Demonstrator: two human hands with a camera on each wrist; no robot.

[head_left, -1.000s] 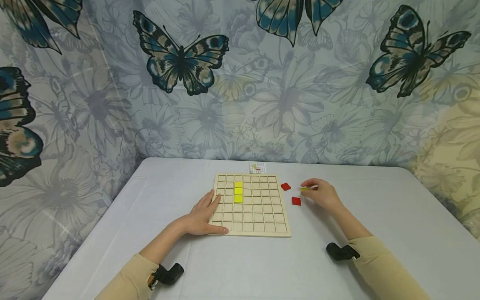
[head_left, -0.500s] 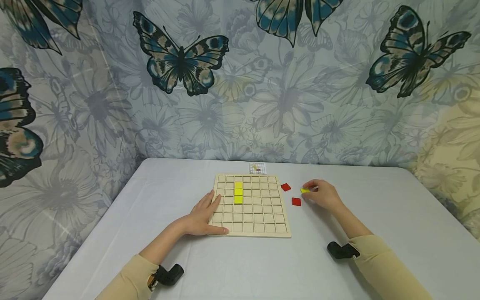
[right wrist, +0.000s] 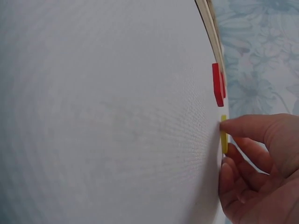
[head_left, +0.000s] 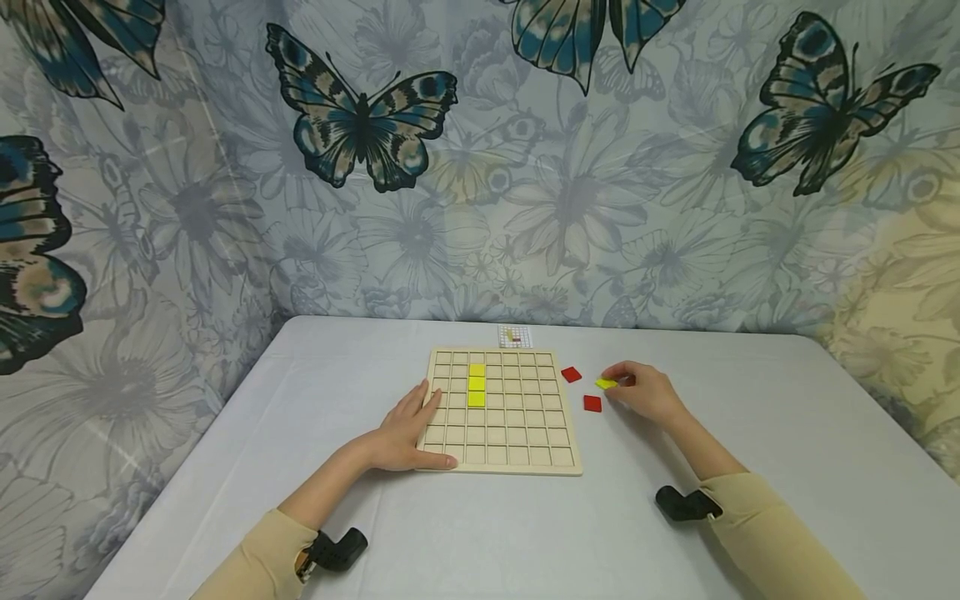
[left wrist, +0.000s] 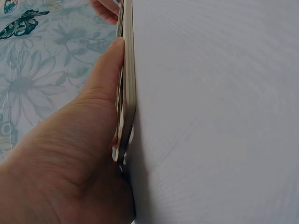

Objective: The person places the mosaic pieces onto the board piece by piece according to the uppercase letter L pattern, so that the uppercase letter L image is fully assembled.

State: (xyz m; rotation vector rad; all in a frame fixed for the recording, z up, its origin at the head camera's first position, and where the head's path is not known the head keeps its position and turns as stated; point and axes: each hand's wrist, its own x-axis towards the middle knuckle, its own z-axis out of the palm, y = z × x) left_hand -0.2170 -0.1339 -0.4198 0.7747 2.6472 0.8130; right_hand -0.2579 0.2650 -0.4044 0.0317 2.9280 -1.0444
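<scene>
A pale wooden grid board (head_left: 517,435) lies on the white table, with three yellow square tiles (head_left: 476,384) lined up in one of its columns. My left hand (head_left: 399,435) rests along the board's left side, fingers extended and thumb over the front edge; the left wrist view shows the thumb (left wrist: 105,74) against the board's edge. Right of the board, my right hand (head_left: 645,392) pinches a single yellow tile (head_left: 605,384) between thumb and fingers, low over the table. In the right wrist view this yellow tile (right wrist: 224,135) stands edge-on beside a red tile (right wrist: 217,85).
Two red tiles lie between the board and my right hand, the farther red tile (head_left: 572,375) by the board's edge and the nearer red tile (head_left: 592,404) closer to me. Behind the board is a small printed grid card (head_left: 515,336). A butterfly-patterned cloth (head_left: 420,242) hangs behind the table.
The yellow tile at my right fingertips has shifted slightly left and towards me, and more of it shows. My left hand and the board have stayed put.
</scene>
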